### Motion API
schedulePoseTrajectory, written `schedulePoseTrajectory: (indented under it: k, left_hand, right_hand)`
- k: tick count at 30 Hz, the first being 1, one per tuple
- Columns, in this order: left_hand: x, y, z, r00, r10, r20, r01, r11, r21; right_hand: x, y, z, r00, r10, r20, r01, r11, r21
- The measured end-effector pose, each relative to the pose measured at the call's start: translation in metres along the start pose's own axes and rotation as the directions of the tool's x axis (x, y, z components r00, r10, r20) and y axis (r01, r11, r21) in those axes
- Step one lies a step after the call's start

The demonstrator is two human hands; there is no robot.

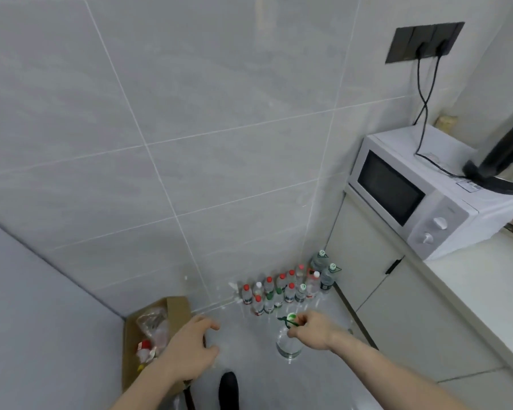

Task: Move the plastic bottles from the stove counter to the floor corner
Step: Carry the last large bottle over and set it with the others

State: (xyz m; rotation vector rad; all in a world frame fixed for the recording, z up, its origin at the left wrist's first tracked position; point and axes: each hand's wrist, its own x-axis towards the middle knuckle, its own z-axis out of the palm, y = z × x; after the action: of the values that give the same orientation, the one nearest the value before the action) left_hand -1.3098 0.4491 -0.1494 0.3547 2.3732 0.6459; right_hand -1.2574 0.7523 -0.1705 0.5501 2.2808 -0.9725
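Most of the work looks done: a cluster of bottles [288, 287] already stands in the floor corner, the right hand [314, 328] clamps a large clear bottle [288, 343] by its green handle just short of them, and the left hand [190, 347] hangs loosely open, empty.

Pale grey tiled floor [323, 377], glossy, meets tiled walls at the corner. On it: cluster of small plastic bottles [279, 291] standing upright in rough rows against the wall base, mostly red caps, a few green and white; two bigger green-capped bottles [323, 269] at the right end beside the cabinet. Open cardboard box [160, 332] on the floor left of the cluster, against the other wall, stuffed with wrappers. Dark shoe [228, 390] at bottom edge
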Motion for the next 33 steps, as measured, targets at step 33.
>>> schedulePoseTrajectory:
  k: [33]
  left_hand:
    - [0.467, -0.245, 0.086, 0.930, -0.200, 0.307, 0.193, 0.980, 0.054]
  right_hand:
    - [0.558, 0.016, 0.199, 0.898, 0.323, 0.300, -0.388, 0.901, 0.193]
